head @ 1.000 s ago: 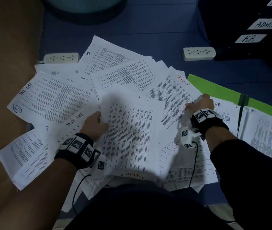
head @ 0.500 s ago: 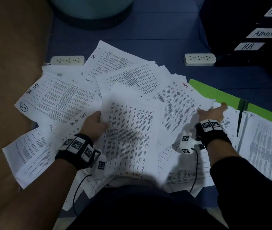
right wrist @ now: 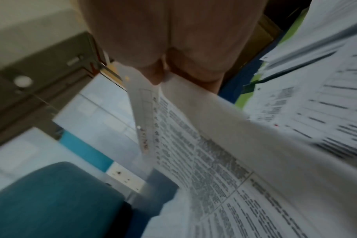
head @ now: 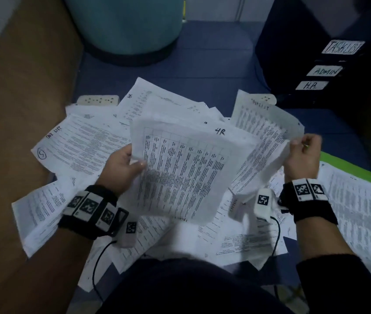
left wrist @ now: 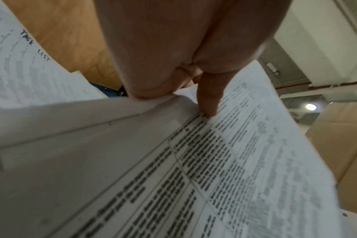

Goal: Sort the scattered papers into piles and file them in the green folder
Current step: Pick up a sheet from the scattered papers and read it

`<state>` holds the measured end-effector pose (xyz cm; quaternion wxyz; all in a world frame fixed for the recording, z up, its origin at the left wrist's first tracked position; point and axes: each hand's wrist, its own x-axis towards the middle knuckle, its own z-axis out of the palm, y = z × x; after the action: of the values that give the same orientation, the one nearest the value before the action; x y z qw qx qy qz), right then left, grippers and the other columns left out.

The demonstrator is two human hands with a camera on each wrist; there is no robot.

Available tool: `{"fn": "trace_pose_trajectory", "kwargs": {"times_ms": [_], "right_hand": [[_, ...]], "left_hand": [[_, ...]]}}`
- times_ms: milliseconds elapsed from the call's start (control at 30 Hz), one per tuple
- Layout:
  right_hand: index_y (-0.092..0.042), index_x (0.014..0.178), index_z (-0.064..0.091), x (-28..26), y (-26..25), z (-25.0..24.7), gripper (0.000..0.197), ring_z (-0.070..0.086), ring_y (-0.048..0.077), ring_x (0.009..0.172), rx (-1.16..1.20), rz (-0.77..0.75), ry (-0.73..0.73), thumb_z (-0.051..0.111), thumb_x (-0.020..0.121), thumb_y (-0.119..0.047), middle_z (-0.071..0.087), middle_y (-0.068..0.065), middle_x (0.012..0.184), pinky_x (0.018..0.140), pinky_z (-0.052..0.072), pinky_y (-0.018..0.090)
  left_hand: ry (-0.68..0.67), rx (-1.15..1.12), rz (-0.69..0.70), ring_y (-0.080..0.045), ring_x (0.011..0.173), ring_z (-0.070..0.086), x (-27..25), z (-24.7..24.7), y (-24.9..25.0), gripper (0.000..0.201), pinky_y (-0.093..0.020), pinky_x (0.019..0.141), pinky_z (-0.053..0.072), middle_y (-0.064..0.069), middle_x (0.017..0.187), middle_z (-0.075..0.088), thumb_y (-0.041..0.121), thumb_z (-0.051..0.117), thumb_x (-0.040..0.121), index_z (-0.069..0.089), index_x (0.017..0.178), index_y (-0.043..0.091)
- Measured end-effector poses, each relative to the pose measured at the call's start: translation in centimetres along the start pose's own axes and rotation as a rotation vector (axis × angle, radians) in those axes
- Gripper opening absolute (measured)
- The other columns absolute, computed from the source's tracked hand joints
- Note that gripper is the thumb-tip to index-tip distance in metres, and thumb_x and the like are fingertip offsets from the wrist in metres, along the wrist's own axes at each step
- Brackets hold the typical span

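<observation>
Scattered papers (head: pixel 82 146) cover blue floor (head: pixel 202 64) in front of the person, overlapping, many w/ handwritten headers ("TASK LIST", "HR").

Two sheets lifted off the pile:
- Table sheet (head: pixel 180 171), printed grid, held up at centre, tilted. Left hand (head: pixel 121 168) grips its left edge, thumb on top, fingers curled under. Left wrist view: thumb (left wrist: pixel 208 96) presses on printed face, paper bends at the grip.
- Tasklist sheet (head: pixel 261 137), red header, raised to the right, partly behind table sheet. Right hand (head: pixel 302 157) pinches its right edge btw thumb and curled fingers; right wrist view blurred but shows same pinch.

Green folder (head: pixel 352 168) lies open on floor at right, just beyond right hand; only a green strip shows, rest covered by filed pages (head: pixel 359 214).

Surroundings: white power strip (head: pixel 98 100) at far left edge of pile, teal round bin (head: pixel 123 28) beyond, black file trays (head: pixel 329 71) upper right w/ labels "TASKLIST", "ADMIN", "H.R.". Brown cardboard (head: pixel 16 87) along left.
</observation>
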<state>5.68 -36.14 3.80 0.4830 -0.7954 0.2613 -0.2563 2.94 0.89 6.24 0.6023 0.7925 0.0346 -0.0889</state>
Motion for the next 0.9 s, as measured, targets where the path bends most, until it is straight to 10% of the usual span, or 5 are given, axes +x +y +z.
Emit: {"fn": "trace_pose_trajectory", "kwargs": {"times_ms": [300,433,667,800,900], "right_hand": [[-0.029,0.083,0.046,-4.7,-8.5,-3.3,0.023,0.038,-0.001,0.055,0.501,-0.123,-0.364,0.044,0.092,-0.008,0.044,-0.017,0.065,0.052,0.035,0.016],[-0.005,0.099,0.046,-6.1,-9.9,-4.6,0.014,0.042,0.017,0.065,0.615,-0.034,-0.559,0.055,0.088,-0.002,0.048,0.001,0.072,0.056,0.037,0.027],[-0.016,0.106,0.054,-4.4,-5.8,-7.9,0.083,0.059,0.023,0.078,0.698,0.215,-0.809,0.074,0.049,-0.074,0.069,0.01,0.095,0.069,0.046,0.033],[-0.024,0.114,0.057,-4.3,-2.8,-8.0,0.045,0.065,0.026,0.103,0.32,0.127,-0.787,0.074,0.074,-0.036,0.07,0.004,0.111,0.098,0.047,0.051],[-0.023,0.115,0.061,-3.4,-2.3,-7.4,0.036,0.064,0.02,0.104,0.196,0.062,-0.704,0.058,0.082,-0.01,0.07,-0.001,0.111,0.097,0.048,0.051]], "left_hand": [[0.108,-0.189,0.084,-0.02,0.102,0.064,-1.7,2.7,4.2,0.027,-0.034,0.09,0.048,0.001,0.106,0.068,0.003,0.052,0.092,0.063,0.101,0.025],[0.073,-0.242,0.08,-0.018,0.105,0.063,-2.2,5.4,5.0,0.033,-0.036,0.095,0.047,0.004,0.105,0.07,-0.004,0.05,0.091,0.062,0.102,0.025],[0.286,-0.302,0.052,-0.012,0.098,0.062,-3.3,10.5,5.8,0.034,-0.038,0.101,0.044,0.003,0.101,0.066,-0.003,0.052,0.092,0.053,0.1,0.03],[0.324,-0.291,0.032,-0.005,0.093,0.063,-3.9,13.1,6.3,0.051,-0.03,0.09,0.048,0.01,0.097,0.066,0.001,0.053,0.093,0.035,0.133,0.027],[0.321,-0.171,0.036,-0.008,0.098,0.064,-4.5,14.3,6.7,0.043,-0.034,0.092,0.05,0.002,0.107,0.067,0.004,0.055,0.092,0.046,0.133,0.015]]}}
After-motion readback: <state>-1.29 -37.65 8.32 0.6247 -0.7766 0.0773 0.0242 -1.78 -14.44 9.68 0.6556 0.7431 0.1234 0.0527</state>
